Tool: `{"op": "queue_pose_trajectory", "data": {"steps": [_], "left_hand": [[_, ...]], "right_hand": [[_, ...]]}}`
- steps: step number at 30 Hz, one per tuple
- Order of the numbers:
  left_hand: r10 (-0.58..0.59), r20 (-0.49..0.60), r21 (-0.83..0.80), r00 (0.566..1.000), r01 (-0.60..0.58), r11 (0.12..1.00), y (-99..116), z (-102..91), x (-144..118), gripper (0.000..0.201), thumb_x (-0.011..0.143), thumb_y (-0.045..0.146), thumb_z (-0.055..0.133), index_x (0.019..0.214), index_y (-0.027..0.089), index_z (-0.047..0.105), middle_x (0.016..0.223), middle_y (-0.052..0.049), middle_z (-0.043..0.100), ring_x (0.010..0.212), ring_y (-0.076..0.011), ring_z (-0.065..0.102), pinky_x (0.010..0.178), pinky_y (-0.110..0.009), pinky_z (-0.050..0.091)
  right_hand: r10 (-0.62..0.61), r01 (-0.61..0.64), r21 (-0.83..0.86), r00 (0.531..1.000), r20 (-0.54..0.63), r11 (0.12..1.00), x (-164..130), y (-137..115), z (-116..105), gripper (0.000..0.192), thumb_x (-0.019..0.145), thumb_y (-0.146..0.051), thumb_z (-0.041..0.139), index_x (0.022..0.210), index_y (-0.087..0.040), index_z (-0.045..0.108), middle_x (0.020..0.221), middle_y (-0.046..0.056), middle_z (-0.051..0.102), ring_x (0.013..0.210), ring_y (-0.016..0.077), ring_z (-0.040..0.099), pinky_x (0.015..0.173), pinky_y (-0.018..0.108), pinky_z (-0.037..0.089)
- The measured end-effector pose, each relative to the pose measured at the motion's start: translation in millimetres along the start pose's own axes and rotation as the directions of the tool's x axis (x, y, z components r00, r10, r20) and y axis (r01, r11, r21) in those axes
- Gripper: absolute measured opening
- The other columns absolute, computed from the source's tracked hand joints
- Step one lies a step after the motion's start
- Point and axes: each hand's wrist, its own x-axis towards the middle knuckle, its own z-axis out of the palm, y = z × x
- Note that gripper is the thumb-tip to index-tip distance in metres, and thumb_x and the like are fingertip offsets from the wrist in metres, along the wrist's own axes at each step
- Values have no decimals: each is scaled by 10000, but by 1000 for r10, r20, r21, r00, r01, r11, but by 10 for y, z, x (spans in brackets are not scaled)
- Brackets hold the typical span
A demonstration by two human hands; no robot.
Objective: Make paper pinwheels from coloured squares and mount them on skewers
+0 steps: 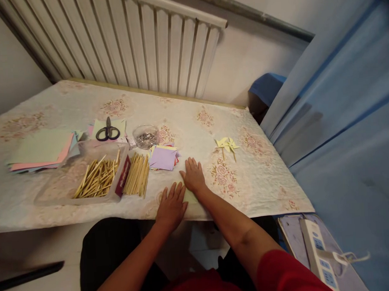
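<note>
My left hand (170,206) and my right hand (192,175) both lie flat, palms down, on a pale green sheet of paper (190,197) near the front edge of the table (264,176). Only a small strip of the sheet shows between the hands. Just behind my right hand sits a small stack of coloured paper squares (163,158) with a lilac one on top. To the left of that stack lies a bundle of wooden sticks (137,174).
A clear plastic tray (58,183) holds more sticks (97,178). Behind it lie black scissors (107,132), a clear bowl of small metal bits (146,136) and larger coloured sheets (40,151). A yellow paper pinwheel (226,145) lies right. A power strip (319,254) rests lower right.
</note>
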Motion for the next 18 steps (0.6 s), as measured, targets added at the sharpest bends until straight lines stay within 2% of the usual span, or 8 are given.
{"op": "queue_pose_trajectory", "data": {"steps": [8, 11, 14, 18], "left_hand": [[-18, 15, 6, 1000, 18, 1000, -5, 38, -43, 541, 915, 360, 366, 1417, 162, 392, 1525, -77, 313, 1414, -282, 231, 1140, -524, 177], [-19, 11, 1, 1000, 19, 1000, -3, 36, -51, 543, 913, 363, 373, 1417, 160, 393, 1523, -82, 315, 1415, -285, 229, 1141, -521, 174], [-19, 7, -1, 1000, 19, 1000, 2, 28, -47, 542, 910, 360, 381, 1415, 164, 398, 1516, -84, 330, 1411, -288, 238, 1137, -522, 182], [-18, -11, 6, 1000, 18, 1000, 14, 14, -40, 545, 907, 361, 384, 1411, 154, 408, 1503, -94, 355, 1403, -292, 256, 1132, -521, 189]], "right_hand": [[45, -45, 21, 998, -33, 999, 195, 268, -14, 517, 958, -389, 387, 1377, -86, 403, 1464, 200, 370, 1386, 273, 273, 1117, 480, 172], [126, -123, 75, 992, -32, 990, 179, 304, -100, 476, 970, -339, 353, 1354, -68, 427, 1422, 200, 432, 1354, 252, 342, 1105, 443, 232], [208, -201, 113, 977, -55, 973, 71, 183, -206, 488, 976, -340, 325, 1353, -48, 425, 1405, 214, 447, 1330, 252, 381, 1086, 436, 278], [72, -64, 72, 991, -116, 995, -220, -110, -268, 499, 975, -363, 326, 1392, -95, 385, 1481, 176, 352, 1391, 246, 276, 1116, 451, 215]]}}
